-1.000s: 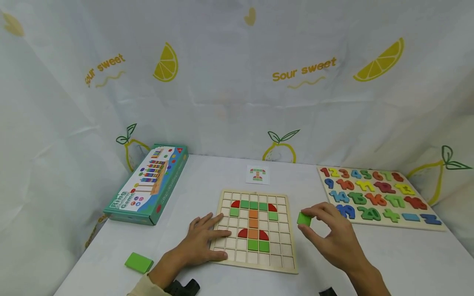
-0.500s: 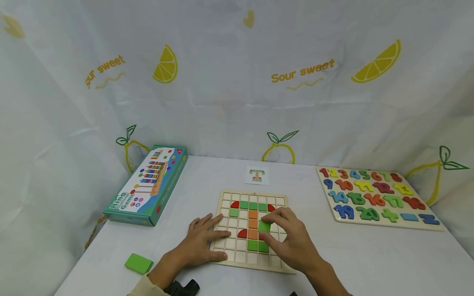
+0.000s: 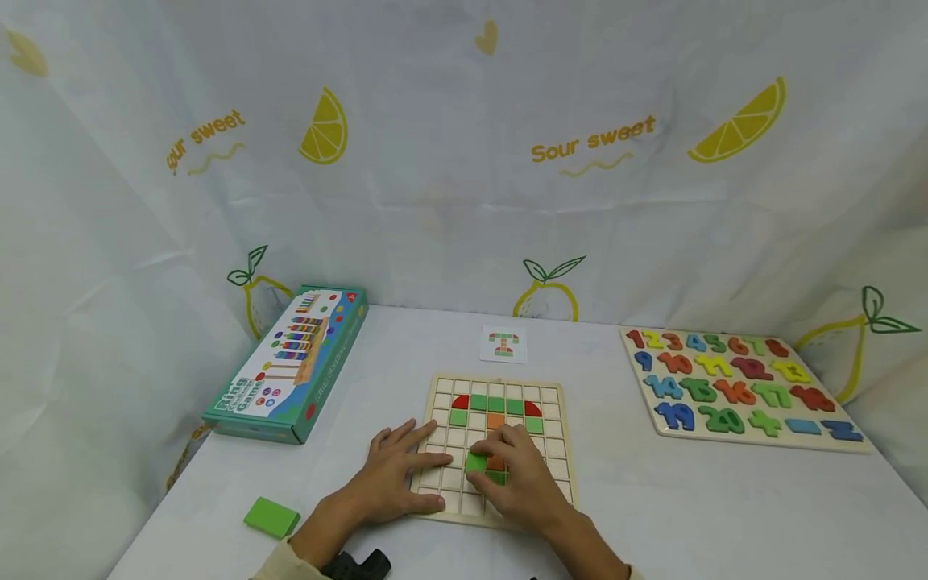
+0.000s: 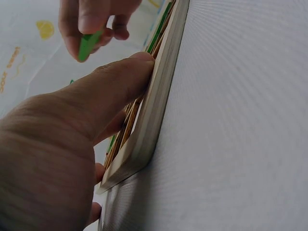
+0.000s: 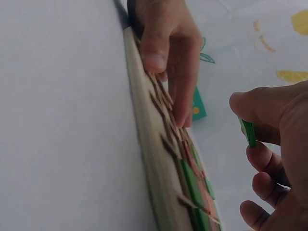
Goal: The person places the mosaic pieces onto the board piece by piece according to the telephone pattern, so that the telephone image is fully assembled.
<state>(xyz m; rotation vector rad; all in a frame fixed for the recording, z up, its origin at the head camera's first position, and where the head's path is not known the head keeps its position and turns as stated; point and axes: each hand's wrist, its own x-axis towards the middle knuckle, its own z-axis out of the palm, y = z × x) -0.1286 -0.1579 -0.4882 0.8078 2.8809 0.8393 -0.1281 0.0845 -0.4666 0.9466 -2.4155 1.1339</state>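
In the head view a square wooden grid board (image 3: 556,447) lies on the table, bearing several green, red and orange tiles. My left hand (image 3: 399,475) rests on its left edge, fingers spread. In the left wrist view the left thumb (image 4: 120,77) lies along the board's edge. My right hand (image 3: 525,487) pinches a green square tile (image 3: 475,461) between thumb and fingers over the board's lower middle. The right wrist view shows this tile (image 5: 248,132) held apart from the board. The right hand hides part of the lower pattern.
Behind the board lies a small pattern card (image 3: 503,345). A teal toy box (image 3: 290,362) stands at the left, and a number puzzle board (image 3: 732,383) at the right. A green block (image 3: 271,516) lies front left, near a black object (image 3: 358,564).
My right hand has carried the green tile leftward from beside the board to over its lower middle. The left hand has stayed in place.
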